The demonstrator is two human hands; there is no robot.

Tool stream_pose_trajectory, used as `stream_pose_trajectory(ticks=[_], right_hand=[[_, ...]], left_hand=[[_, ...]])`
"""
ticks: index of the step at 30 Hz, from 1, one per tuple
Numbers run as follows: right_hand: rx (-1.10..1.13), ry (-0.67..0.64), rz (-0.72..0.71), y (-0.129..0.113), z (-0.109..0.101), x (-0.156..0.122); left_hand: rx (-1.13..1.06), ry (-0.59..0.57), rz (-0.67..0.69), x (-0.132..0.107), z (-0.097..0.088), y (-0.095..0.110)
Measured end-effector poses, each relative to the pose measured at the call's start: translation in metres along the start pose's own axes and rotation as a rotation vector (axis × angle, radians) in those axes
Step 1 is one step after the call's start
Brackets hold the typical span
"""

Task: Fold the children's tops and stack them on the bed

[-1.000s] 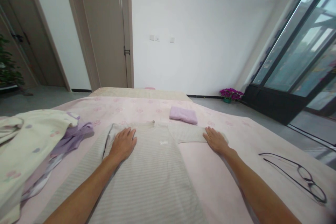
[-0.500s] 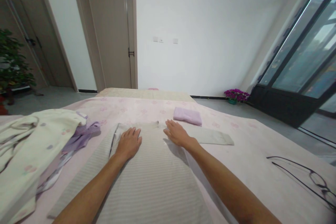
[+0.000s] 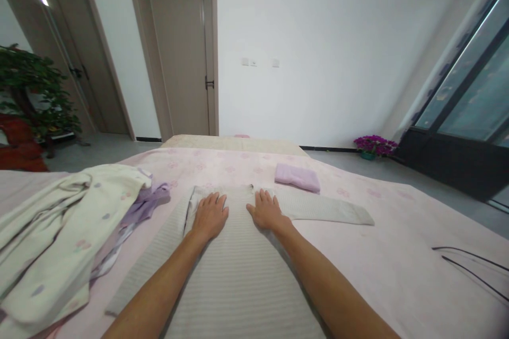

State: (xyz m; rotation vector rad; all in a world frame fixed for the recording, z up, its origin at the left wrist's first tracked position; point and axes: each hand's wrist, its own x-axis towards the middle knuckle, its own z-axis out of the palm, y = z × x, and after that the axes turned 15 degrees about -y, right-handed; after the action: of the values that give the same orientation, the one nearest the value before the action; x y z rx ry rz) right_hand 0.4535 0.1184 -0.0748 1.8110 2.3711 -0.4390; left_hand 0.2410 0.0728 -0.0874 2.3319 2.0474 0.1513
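Observation:
A light grey striped long-sleeved shirt (image 3: 238, 280) lies spread on the pink bedsheet (image 3: 397, 254), its neck end away from me. My left hand (image 3: 211, 214) rests flat on the shirt's upper left part, fingers apart and pointing away. On the upper right part, near the neckline, my right hand (image 3: 265, 210) lies flat with its fingers spread. One sleeve stretches out to the right; the other slants down along the left side, partly behind my left forearm. Neither hand grips anything.
Left of the shirt lies a heap of cream patterned clothing (image 3: 99, 212) with purple fabric (image 3: 149, 204) beside it. A folded lilac cloth (image 3: 297, 177) sits beyond the right sleeve. Eyeglasses (image 3: 473, 270), partly out of view, lie at the far right.
My right hand has shifted down and turned, its fingers now pointing away from me. The left hand stays on the shirt. The view has swung left, so the glasses are partly cut off.

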Motion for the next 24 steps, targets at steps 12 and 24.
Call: stream_pose_trajectory(ticks=[12, 24], right_hand=[[-0.037, 0.155, -0.032, 0.002, 0.018, -0.016], [-0.042, 0.213, -0.027, 0.002, 0.021, -0.014]], left_hand=[[-0.063, -0.134, -0.063, -0.005, -0.009, 0.001], [0.147, 0.067, -0.052, -0.043, -0.057, -0.151]])
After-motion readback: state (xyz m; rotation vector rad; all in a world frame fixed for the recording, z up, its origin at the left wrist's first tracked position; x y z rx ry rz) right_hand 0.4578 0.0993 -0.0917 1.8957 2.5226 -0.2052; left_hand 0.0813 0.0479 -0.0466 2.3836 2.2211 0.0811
